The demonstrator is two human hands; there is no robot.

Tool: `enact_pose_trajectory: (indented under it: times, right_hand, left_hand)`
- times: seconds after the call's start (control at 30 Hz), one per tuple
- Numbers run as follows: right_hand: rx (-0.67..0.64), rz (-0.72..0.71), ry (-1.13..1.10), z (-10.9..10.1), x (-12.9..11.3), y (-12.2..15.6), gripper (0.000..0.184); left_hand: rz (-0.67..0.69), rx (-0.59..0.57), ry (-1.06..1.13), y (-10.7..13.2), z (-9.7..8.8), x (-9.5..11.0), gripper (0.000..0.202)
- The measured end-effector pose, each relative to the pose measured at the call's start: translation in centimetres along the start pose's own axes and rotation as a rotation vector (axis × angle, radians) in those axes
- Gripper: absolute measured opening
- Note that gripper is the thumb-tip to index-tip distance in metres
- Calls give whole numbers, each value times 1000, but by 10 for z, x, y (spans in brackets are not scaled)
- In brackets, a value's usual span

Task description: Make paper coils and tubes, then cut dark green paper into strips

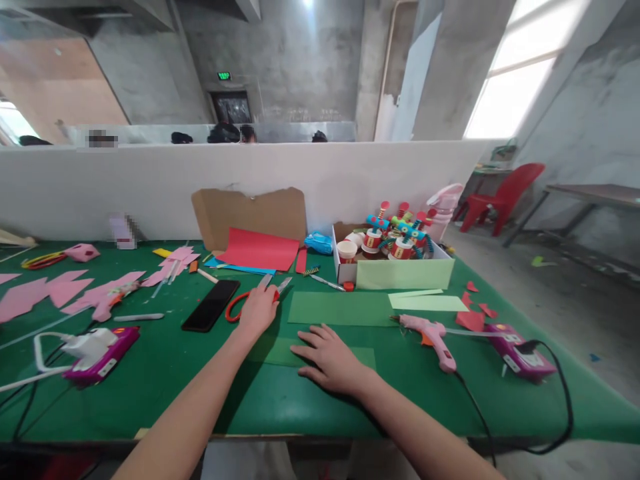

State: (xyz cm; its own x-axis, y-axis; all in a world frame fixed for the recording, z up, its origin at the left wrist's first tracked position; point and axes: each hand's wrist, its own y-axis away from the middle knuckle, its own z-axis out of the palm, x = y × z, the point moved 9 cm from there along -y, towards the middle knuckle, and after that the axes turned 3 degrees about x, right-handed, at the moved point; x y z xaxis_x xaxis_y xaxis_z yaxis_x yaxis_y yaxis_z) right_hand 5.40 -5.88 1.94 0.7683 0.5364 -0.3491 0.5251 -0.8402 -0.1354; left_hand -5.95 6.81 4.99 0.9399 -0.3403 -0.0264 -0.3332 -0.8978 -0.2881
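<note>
My left hand [259,309] reaches forward and lies on the red-handled scissors [239,305], fingers curled over the handle beside the blades. My right hand [330,358] rests flat with fingers spread on a dark green paper strip [360,357] lying on the green table [280,407]. A larger green paper sheet [340,308] lies just beyond that hand. A black phone [211,305] lies left of the scissors.
A pink glue gun [433,335] and a purple power strip [520,353] lie to the right, another power strip [100,353] to the left. A white box [400,272] of craft figures, red paper [260,250], cardboard [250,212] and pink paper pieces [45,293] lie farther back. A white partition [150,180] stands behind.
</note>
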Motion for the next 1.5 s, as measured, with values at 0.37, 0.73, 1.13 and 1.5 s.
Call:
enact_pose_trajectory:
  times: [0.37,0.73,1.13,1.5]
  right_hand:
    - [-27,-15,18,-1,-3,4,49]
    - [94,152,13,-19,35,61,46]
    - [20,264,14,-32,51,44,77]
    - [145,311,-273,-52,66,46,70]
  left_hand:
    - [26,63,30,-30,2,16,28]
    - [358,-270,378,96,6,3,45]
    - [340,-367,364,85,5,10,33]
    - [188,-198,499,87,-6,-21,34]
